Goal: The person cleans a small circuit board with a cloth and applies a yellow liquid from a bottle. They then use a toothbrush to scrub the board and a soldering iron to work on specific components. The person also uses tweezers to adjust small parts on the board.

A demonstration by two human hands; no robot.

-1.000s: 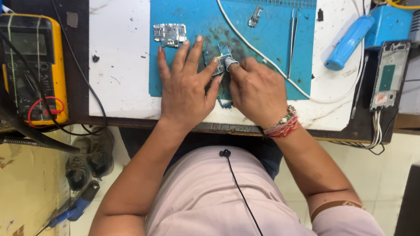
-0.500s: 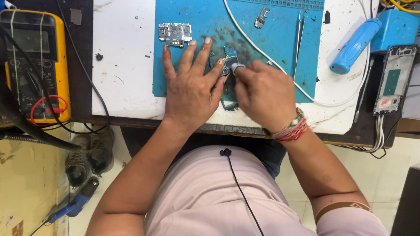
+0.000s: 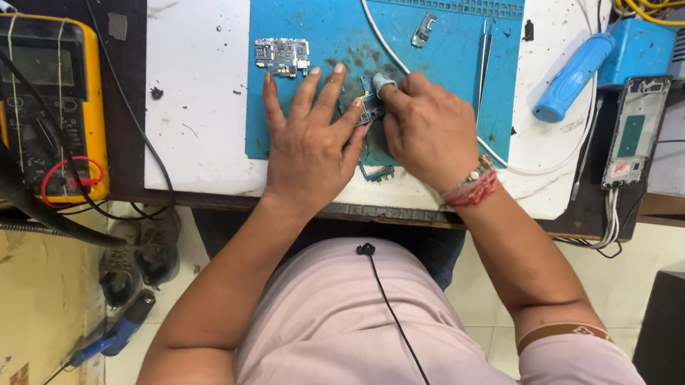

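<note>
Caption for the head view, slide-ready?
Both hands, left hand and right hand, press a small circuit board on a blue work mat.
</note>
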